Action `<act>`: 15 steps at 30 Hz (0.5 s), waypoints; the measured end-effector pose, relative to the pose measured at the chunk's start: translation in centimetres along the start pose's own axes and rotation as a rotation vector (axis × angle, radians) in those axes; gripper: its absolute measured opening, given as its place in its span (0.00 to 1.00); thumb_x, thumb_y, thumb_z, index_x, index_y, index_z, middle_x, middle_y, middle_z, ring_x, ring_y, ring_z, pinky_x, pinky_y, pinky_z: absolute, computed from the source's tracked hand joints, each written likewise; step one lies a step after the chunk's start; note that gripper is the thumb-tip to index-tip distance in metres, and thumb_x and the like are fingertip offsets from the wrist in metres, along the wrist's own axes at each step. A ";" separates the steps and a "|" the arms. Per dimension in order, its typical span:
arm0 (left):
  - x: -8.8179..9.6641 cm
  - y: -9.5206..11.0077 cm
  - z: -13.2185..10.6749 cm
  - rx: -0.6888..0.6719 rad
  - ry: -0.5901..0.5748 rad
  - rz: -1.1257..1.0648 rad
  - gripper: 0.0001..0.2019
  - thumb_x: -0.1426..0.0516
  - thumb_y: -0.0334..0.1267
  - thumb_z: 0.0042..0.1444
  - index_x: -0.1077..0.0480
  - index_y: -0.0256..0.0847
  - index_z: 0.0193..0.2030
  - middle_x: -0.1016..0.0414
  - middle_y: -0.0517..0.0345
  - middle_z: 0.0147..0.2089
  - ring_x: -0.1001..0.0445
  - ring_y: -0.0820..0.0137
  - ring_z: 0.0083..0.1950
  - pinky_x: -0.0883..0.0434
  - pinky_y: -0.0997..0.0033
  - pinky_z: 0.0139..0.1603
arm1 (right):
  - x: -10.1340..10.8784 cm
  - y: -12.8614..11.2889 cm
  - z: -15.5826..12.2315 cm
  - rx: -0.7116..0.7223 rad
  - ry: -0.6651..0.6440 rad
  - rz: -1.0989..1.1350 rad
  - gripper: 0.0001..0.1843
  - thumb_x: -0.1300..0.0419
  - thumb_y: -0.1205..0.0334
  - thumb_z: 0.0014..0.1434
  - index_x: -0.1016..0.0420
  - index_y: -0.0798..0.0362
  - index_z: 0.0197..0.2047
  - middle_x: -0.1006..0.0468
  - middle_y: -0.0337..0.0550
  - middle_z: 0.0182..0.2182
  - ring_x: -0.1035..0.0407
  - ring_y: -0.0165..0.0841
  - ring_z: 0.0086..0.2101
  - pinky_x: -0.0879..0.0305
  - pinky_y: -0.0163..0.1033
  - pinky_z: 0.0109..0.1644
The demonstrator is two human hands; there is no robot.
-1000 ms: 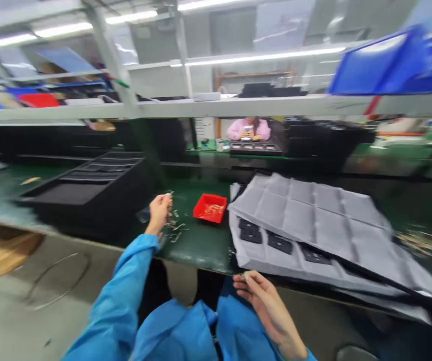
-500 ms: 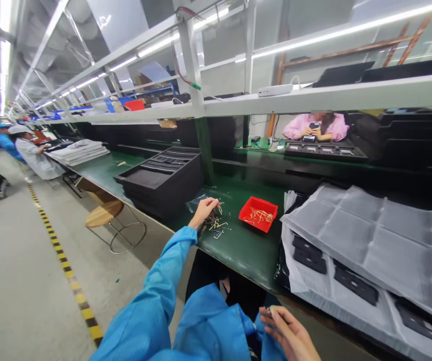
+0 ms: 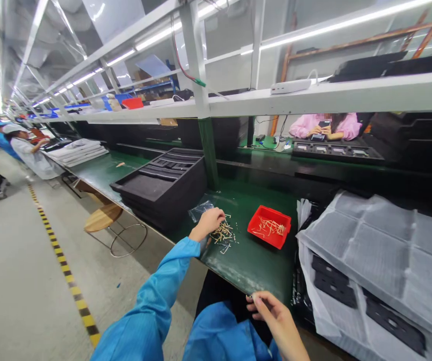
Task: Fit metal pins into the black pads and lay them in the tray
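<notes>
My left hand (image 3: 207, 224) is over a loose pile of small thin pale and metallic pieces (image 3: 223, 233) on the green tabletop. Its fingers are closed at the pile's upper edge, and whatever they hold is hidden. Close to the table's front edge, my right hand (image 3: 274, 317) pinches something tiny between thumb and forefinger, too small to name. A red tray (image 3: 254, 224) holding more thin pale strips (image 3: 271, 226) stands right of the pile. Behind my left hand lies a clear plastic bag (image 3: 197, 209).
Stacked black trays (image 3: 155, 200) stand on the left. White sheeting (image 3: 377, 250) covers black panels on the right. A shelf (image 3: 313, 98) crosses above the green table (image 3: 253, 268). A wooden stool (image 3: 103, 217) is at left. Across the bench, a person in pink (image 3: 349, 126) holds a device.
My right hand has risen from my lap to the table's front edge, still pinching. My left hand stays at the pile, its fingers now lower over it. The view has shifted slightly.
</notes>
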State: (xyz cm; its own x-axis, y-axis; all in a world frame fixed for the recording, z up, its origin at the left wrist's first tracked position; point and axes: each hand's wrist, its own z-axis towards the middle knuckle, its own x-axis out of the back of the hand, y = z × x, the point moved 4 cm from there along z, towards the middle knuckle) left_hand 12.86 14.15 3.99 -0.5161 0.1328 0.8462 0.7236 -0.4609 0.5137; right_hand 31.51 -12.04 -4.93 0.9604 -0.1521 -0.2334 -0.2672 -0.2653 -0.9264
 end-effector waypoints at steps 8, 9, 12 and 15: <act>-0.8 6.8 1.0 -0.131 -0.074 0.041 0.11 0.41 0.42 0.71 0.25 0.39 0.53 0.21 0.50 0.53 0.21 0.64 0.49 0.21 0.57 0.51 | -0.6 -1.8 4.3 0.112 0.205 0.012 0.30 0.28 0.31 0.50 0.17 0.52 0.36 0.16 0.46 0.34 0.23 0.40 0.35 0.26 0.41 0.39; -0.5 8.2 0.6 -0.154 -0.062 0.033 0.10 0.42 0.41 0.72 0.25 0.39 0.52 0.21 0.51 0.51 0.21 0.65 0.48 0.21 0.57 0.51 | -0.6 -1.5 4.4 0.116 0.213 0.017 0.29 0.29 0.32 0.52 0.17 0.52 0.37 0.17 0.45 0.33 0.23 0.39 0.34 0.26 0.41 0.39; -1.1 13.9 -1.4 -0.288 -0.103 -0.007 0.07 0.44 0.39 0.73 0.24 0.44 0.47 0.20 0.55 0.46 0.21 0.67 0.46 0.23 0.64 0.50 | -0.6 -0.3 4.5 0.109 0.207 0.041 0.21 0.33 0.43 0.64 0.20 0.54 0.42 0.19 0.40 0.36 0.24 0.33 0.34 0.25 0.40 0.40; -4.2 20.0 -3.3 -0.435 -0.225 -0.013 0.04 0.40 0.42 0.69 0.24 0.50 0.42 0.20 0.57 0.41 0.22 0.66 0.43 0.25 0.65 0.43 | 0.0 1.1 4.8 0.066 0.202 0.121 0.14 0.36 0.52 0.69 0.23 0.53 0.51 0.20 0.43 0.47 0.23 0.35 0.43 0.23 0.44 0.48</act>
State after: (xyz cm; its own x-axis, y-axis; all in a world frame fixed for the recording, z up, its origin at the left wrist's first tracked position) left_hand 27.96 1.45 10.23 -0.3773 0.3049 0.8744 0.4346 -0.7755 0.4580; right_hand 31.62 -7.75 -7.36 0.8846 -0.3683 -0.2860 -0.3672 -0.1722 -0.9141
